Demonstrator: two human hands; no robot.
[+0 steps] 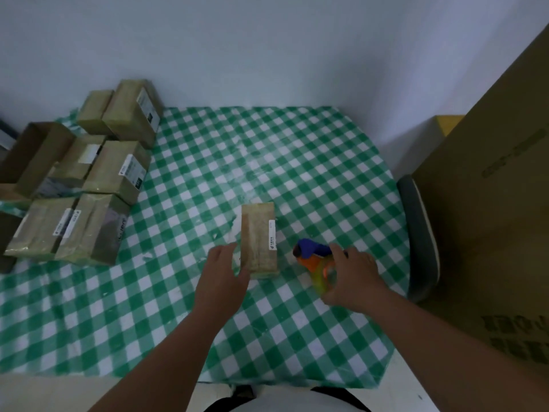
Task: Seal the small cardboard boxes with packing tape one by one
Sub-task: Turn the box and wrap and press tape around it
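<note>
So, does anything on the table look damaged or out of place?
Yes: the green checked tablecloth has whitish worn or torn patches left of the small box. One box in the left pile stands open.

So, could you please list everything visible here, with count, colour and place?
small cardboard box: one, brown, table centre, beside left hand
tape dispenser: one, blue, orange and yellow, right of that box
stacked boxes: about eight, brown, table's left edge
tablecloth: one, green-white check, covering table
large carton: one, brown, far right
chair: one, dark, beside carton
left hand: touching box side
right hand: on dispenser
</note>
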